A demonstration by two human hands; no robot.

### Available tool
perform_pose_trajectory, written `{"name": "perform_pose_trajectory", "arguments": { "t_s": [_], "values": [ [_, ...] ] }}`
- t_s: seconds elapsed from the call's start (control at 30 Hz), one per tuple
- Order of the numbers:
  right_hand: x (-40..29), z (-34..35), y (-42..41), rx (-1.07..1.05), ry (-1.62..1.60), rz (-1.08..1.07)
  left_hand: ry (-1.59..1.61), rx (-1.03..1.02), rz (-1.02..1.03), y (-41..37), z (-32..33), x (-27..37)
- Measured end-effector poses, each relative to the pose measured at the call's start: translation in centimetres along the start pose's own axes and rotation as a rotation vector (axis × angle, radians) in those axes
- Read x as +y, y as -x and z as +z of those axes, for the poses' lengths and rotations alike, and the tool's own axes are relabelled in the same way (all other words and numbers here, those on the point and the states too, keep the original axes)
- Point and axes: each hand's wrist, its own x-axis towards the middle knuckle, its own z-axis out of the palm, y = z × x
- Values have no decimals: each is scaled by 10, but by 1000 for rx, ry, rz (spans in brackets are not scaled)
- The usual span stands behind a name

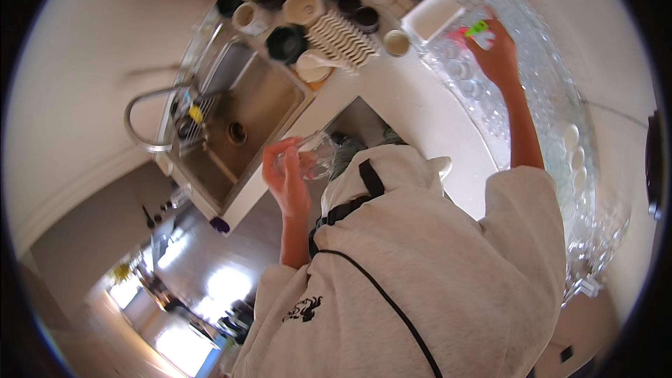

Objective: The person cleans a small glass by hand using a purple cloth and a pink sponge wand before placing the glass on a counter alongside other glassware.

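My left hand (289,176) grips a clear drinking glass (320,156), held tilted in front of my body near the sink's edge. My right hand (493,52) reaches out over many clear glasses (470,84) crowded at the right, its fingers on a small bright green and pink-red object (476,28) that blur keeps me from naming. A white rectangular tub (433,14) stands just left of that hand. Between the tub and a slatted cream rack (341,39) is a small round cream-coloured cup (396,43).
The steel sink (257,110) with its curved faucet (137,115) lies at the left, a yellow item (196,114) beside its wire rack. Dark and cream cups and bowls (286,44) crowd the counter behind. White cups (572,138) stand at the far right.
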Motion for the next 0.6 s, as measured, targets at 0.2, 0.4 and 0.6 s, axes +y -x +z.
{"name": "perform_pose_trajectory", "arguments": {
  "t_s": [0.2,0.4,0.6],
  "values": [
    [-115,3,75,323,-335,-252,345,-13,-204,-6,-27,8],
    [-245,106,143,-740,-972,278,663,179,-329,-15,-47,-3],
    [-305,155,163,-1029,-1057,363,760,258,-223,-27,-104,-19]
  ]
}}
